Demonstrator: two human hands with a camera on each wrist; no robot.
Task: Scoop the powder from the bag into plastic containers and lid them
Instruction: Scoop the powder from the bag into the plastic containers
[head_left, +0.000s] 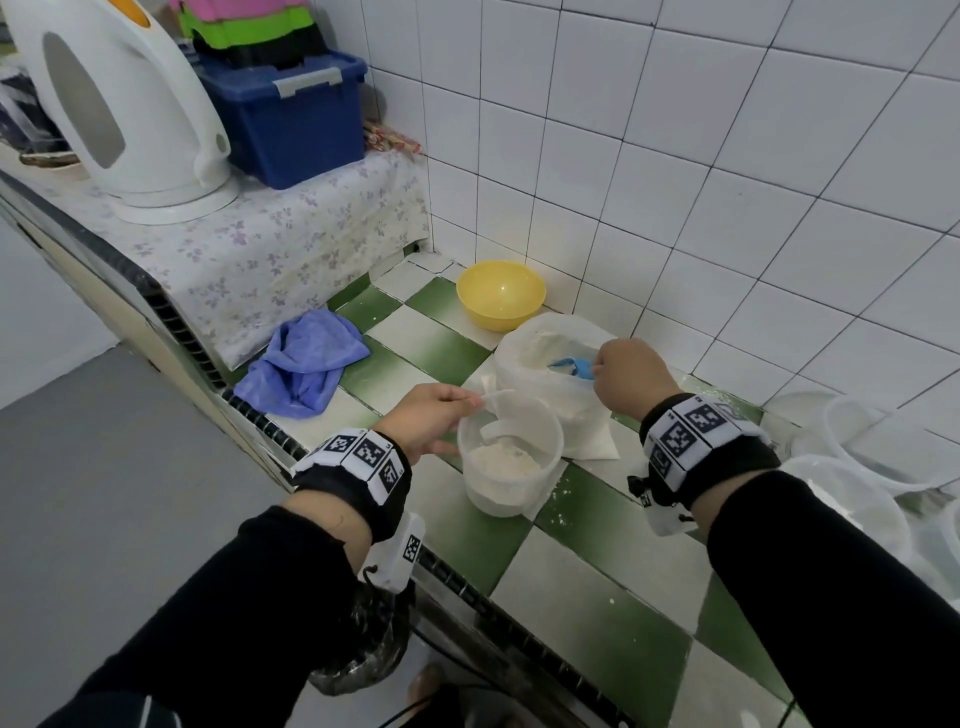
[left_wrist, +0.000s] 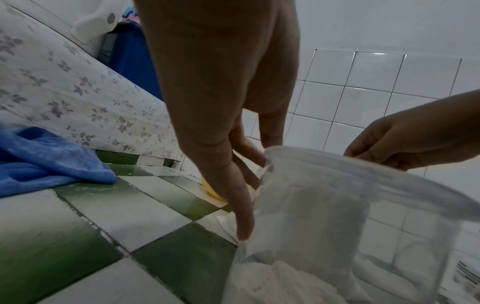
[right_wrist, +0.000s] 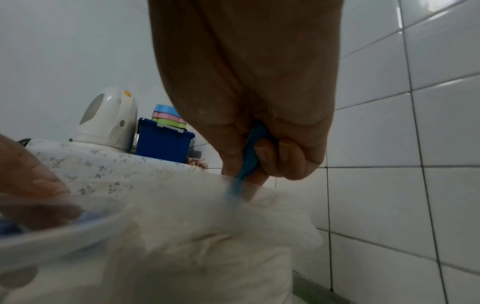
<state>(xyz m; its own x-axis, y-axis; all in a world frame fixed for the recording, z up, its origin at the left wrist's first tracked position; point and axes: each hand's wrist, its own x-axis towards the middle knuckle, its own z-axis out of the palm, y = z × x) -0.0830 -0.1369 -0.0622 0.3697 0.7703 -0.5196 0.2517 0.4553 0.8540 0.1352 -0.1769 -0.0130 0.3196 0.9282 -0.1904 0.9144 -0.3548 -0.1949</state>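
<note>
A clear plastic container (head_left: 511, 483) stands on the green-and-white tiled counter (head_left: 587, 566), partly filled with white powder (head_left: 501, 461). My left hand (head_left: 461, 423) grips its rim, thumb over the top and fingers (left_wrist: 242, 222) lying along the outer wall (left_wrist: 337, 216). Just behind it stands the open white bag (head_left: 545, 410) of powder. My right hand (head_left: 602, 371) holds a blue scoop (head_left: 571, 366) by its handle (right_wrist: 249, 156), with the scoop head down inside the bag (right_wrist: 207, 226) and partly hidden by the plastic.
A yellow bowl (head_left: 501, 293) sits behind the bag near the tiled wall. A blue cloth (head_left: 306, 371) lies to the left. Several empty clear containers (head_left: 857, 452) crowd the right edge. A white kettle (head_left: 119, 104) and blue box (head_left: 291, 119) stand on the raised ledge.
</note>
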